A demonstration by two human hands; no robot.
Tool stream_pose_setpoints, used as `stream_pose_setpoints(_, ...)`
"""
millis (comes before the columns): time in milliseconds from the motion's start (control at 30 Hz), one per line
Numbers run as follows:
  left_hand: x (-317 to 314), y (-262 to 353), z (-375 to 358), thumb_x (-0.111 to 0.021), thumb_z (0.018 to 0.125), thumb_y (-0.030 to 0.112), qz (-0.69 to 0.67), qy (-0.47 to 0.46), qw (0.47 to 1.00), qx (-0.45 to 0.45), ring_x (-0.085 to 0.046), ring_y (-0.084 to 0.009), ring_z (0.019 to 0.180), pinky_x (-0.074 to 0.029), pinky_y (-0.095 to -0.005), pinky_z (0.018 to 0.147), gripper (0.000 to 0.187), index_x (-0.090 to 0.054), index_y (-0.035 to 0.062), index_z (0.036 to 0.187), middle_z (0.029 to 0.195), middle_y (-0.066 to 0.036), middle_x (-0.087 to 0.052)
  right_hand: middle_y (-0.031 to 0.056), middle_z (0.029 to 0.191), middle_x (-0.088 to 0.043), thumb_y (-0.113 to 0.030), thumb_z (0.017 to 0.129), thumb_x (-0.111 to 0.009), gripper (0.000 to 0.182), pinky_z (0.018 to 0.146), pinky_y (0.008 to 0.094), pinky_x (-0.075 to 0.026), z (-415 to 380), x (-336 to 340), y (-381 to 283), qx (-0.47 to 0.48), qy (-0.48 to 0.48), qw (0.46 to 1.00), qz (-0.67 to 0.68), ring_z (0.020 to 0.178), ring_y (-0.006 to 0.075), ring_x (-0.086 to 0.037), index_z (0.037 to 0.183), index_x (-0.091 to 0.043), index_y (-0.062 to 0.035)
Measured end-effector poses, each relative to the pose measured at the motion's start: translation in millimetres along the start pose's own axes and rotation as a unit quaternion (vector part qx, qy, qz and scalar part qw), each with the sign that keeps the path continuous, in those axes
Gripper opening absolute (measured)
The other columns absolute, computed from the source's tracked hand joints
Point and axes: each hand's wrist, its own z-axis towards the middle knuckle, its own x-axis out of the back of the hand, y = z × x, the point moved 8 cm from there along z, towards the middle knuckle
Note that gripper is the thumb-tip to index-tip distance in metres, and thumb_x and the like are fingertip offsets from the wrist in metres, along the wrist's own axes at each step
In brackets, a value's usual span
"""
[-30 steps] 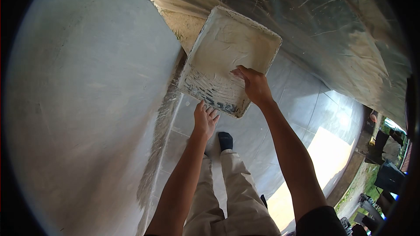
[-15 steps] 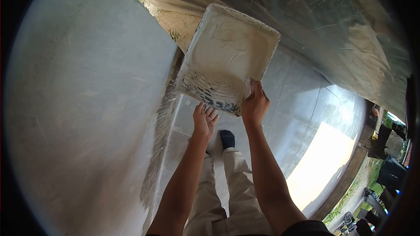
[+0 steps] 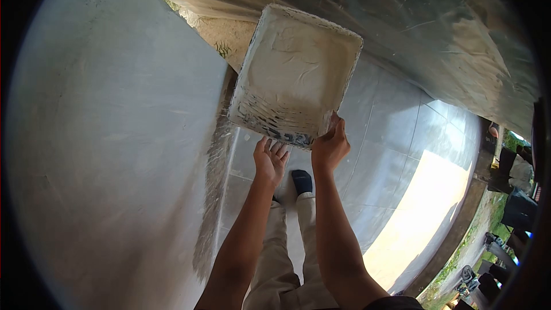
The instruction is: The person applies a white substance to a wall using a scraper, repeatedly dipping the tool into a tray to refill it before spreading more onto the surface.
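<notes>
A paint tray [image 3: 298, 60] with a thin pale coating in its well is held above the floor in front of me. Its ribbed slope, with dark streaks, faces my body. My right hand [image 3: 330, 146] is closed around the tray's near right corner, thumb and fingers pinching the pale, crusted rim. At the near edge, left of its middle, my left hand [image 3: 272, 161] is palm up with curled fingers and its thumb against the rim. The tray partly hides those fingertips.
A large grey, smeared wall surface [image 3: 115, 138] rises on the left. Plastic sheeting [image 3: 425, 28] hangs at the top and right. Grey floor tiles [image 3: 384, 132] lie below, with a bright sunlit patch [image 3: 419, 218]. My feet in dark socks [image 3: 301, 181] stand beneath the tray. Dark bags and gear [image 3: 519, 209] are at far right.
The tray and my right hand have shifted slightly left in view. My left hand stays at the near edge, and the camera view has turned a little.
</notes>
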Motion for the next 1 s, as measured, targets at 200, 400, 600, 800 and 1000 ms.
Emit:
stream_pose_setpoints(200, 3.3, 4.6, -4.3, -0.045, 0.091, 0.046, 0.004, -0.001, 1.0, -0.001, -0.015, -0.0358, 0.143, -0.013, -0.0415, 0.115, 0.09, 0.008, 0.0008, 0.148, 0.153, -0.025, -0.007, 0.0234, 0.084, -0.065, 0.005, 0.079, -0.049, 0.022, 0.063, 0.0454, -0.049, 9.0, 0.9, 6.8, 0.02, 0.008, 1.0, -0.013, 0.078, 0.0417, -0.063, 0.099, -0.058, 0.0001)
stream_pose_setpoints(400, 6.3, 2.2, -3.6, -0.046, 0.091, 0.045, 0.0, -0.003, 1.0, -0.003, -0.017, -0.036, 0.142, -0.013, -0.0416, 0.116, 0.09, 0.007, 0.0011, 0.148, 0.153, -0.027, -0.009, 0.0231, 0.08, -0.064, 0.004, 0.079, -0.047, 0.019, 0.063, 0.0452, -0.048, 14.6, 3.0, 15.4, -0.035, -0.014, 0.998, -0.048, 0.075, 0.0418, -0.062, 0.093, -0.059, -0.0006)
stream_pose_setpoints(600, 3.3, 4.9, -8.6, -0.047, 0.091, 0.043, 0.006, -0.006, 1.0, -0.003, -0.02, -0.0361, 0.141, -0.016, -0.0418, 0.115, 0.089, 0.007, 0.001, 0.148, 0.152, -0.027, -0.011, 0.0233, 0.076, -0.063, 0.004, 0.078, -0.045, 0.02, 0.061, 0.0465, -0.048, 15.0, 2.3, 22.1, -0.046, 0.0, 0.997, -0.062, 0.072, 0.0424, -0.061, 0.088, -0.061, -0.0025)
stream_pose_setpoints(800, 1.5, 4.6, -8.1, -0.048, 0.09, 0.043, 0.008, -0.008, 1.0, -0.003, -0.021, -0.036, 0.141, -0.016, -0.0417, 0.115, 0.09, 0.007, 0.0005, 0.148, 0.152, -0.027, -0.012, 0.0216, 0.077, -0.064, 0.004, 0.078, -0.047, 0.019, 0.061, 0.0465, -0.047, 14.3, -4.5, 23.4, -0.029, 0.013, 0.999, -0.031, 0.071, 0.0416, -0.062, 0.087, -0.061, -0.0043)
stream_pose_setpoints(1000, 3.6, 3.6, -6.6, -0.047, 0.091, 0.043, -0.003, -0.01, 1.0, 0.001, -0.019, -0.0353, 0.142, -0.013, -0.0413, 0.115, 0.088, 0.007, 0.0027, 0.148, 0.152, -0.026, -0.012, 0.0224, 0.083, -0.065, 0.003, 0.079, -0.051, 0.023, 0.066, 0.0438, -0.05, 5.6, -19.9, 15.2, -0.029, -0.018, 0.999, -0.012, 0.076, 0.0404, -0.064, 0.097, -0.065, -0.0024)
